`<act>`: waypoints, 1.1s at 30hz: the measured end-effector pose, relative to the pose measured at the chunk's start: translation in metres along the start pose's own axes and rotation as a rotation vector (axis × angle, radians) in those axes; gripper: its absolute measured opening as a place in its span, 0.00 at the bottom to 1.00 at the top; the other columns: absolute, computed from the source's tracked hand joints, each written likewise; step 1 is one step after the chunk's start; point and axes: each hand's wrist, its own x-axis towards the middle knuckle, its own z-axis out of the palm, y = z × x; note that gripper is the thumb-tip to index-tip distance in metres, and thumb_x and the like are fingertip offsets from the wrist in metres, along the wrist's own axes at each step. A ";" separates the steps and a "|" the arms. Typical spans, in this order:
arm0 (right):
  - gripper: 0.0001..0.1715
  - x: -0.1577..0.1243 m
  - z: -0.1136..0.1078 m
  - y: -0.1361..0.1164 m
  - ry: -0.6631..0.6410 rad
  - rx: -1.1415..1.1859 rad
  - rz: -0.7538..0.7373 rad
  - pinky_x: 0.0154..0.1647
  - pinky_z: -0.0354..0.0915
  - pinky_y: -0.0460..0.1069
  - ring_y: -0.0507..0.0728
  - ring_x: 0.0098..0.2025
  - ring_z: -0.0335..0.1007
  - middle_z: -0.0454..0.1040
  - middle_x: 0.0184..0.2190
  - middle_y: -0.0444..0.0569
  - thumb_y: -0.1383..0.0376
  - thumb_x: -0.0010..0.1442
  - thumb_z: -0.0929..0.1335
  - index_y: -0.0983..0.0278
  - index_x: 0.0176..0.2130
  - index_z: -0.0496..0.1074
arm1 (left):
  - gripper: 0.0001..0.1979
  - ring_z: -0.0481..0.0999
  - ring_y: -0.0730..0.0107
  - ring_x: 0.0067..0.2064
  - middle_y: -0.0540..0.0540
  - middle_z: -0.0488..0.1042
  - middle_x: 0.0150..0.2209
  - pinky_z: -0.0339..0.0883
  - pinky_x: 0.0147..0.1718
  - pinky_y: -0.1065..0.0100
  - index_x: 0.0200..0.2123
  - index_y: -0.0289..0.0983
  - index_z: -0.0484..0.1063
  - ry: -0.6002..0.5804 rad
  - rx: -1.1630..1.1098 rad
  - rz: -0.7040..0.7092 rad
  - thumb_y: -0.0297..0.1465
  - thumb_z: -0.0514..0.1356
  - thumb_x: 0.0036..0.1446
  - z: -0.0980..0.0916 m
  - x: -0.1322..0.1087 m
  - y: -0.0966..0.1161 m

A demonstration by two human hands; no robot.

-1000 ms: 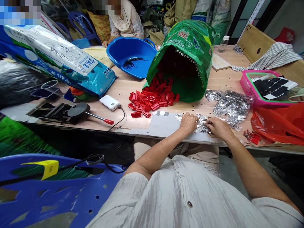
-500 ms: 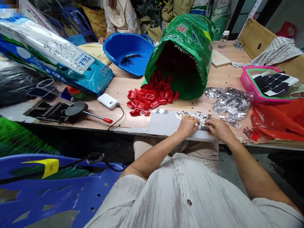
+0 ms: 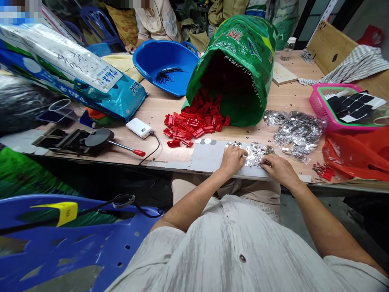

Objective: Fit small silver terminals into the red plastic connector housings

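Observation:
My left hand (image 3: 233, 159) rests at the left side of a spread of small shiny metal pieces (image 3: 253, 156) on a grey sheet (image 3: 206, 157). Its fingers are bent, and whatever may be between them is too small to tell. At the right side of the same pieces is my right hand (image 3: 278, 167), thumb and fingertips pinched together on something I cannot make out. Red plastic parts (image 3: 185, 129) spill from the mouth of a green sack (image 3: 252, 36) behind the sheet. A clear bag of metal pieces (image 3: 299, 134) lies beyond my right hand.
A blue basin (image 3: 142, 61) holds dark thin strips. On the left are a lever tool (image 3: 99, 138), a white power bank (image 3: 139, 127) and a blue-white bag (image 3: 91, 73). A pink basket (image 3: 316, 101) and red plastic bag (image 3: 349, 152) lie right. Another person's sleeve (image 3: 161, 20) shows behind.
My left hand has moved left, away from my right hand, uncovering more metal pieces between them. My right hand has stayed nearly in place.

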 end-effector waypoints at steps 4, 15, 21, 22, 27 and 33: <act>0.05 -0.008 0.012 -0.006 0.141 -0.024 0.004 0.34 0.60 0.48 0.56 0.38 0.72 0.77 0.37 0.46 0.64 0.63 0.65 0.59 0.37 0.72 | 0.09 0.68 0.60 0.48 0.48 0.78 0.38 0.59 0.49 0.60 0.41 0.43 0.78 -0.002 -0.021 0.014 0.32 0.60 0.58 0.004 -0.010 -0.002; 0.14 -0.032 0.034 -0.009 0.336 -0.045 -0.093 0.45 0.67 0.49 0.56 0.46 0.74 0.78 0.45 0.47 0.71 0.64 0.62 0.59 0.44 0.74 | 0.05 0.68 0.59 0.48 0.48 0.78 0.39 0.58 0.48 0.59 0.36 0.42 0.78 -0.005 -0.005 0.029 0.33 0.62 0.58 0.019 -0.016 0.001; 0.19 -0.042 0.034 -0.011 0.318 -0.087 -0.141 0.50 0.68 0.51 0.57 0.50 0.73 0.77 0.49 0.47 0.73 0.62 0.62 0.59 0.48 0.75 | 0.06 0.68 0.59 0.48 0.47 0.78 0.39 0.58 0.48 0.59 0.38 0.42 0.77 0.005 -0.014 0.021 0.34 0.62 0.57 0.021 -0.013 0.000; 0.19 -0.043 0.033 -0.011 0.315 -0.084 -0.142 0.50 0.68 0.52 0.57 0.50 0.73 0.77 0.49 0.47 0.73 0.63 0.62 0.59 0.48 0.75 | 0.07 0.68 0.60 0.48 0.48 0.78 0.39 0.58 0.48 0.60 0.39 0.42 0.77 0.010 -0.031 0.006 0.35 0.63 0.57 0.020 -0.013 -0.001; 0.15 -0.040 0.025 -0.007 0.360 0.017 -0.089 0.50 0.68 0.51 0.57 0.49 0.74 0.78 0.47 0.47 0.69 0.64 0.63 0.59 0.47 0.75 | 0.11 0.68 0.61 0.48 0.48 0.78 0.41 0.59 0.48 0.61 0.46 0.42 0.75 0.063 -0.044 -0.097 0.34 0.61 0.59 0.011 -0.006 -0.008; 0.13 -0.027 0.011 0.010 0.428 0.084 -0.001 0.49 0.68 0.51 0.58 0.47 0.75 0.79 0.45 0.48 0.65 0.65 0.64 0.60 0.45 0.75 | 0.10 0.66 0.57 0.51 0.46 0.77 0.45 0.59 0.49 0.59 0.44 0.42 0.77 0.027 0.067 -0.104 0.30 0.59 0.60 0.009 0.010 -0.011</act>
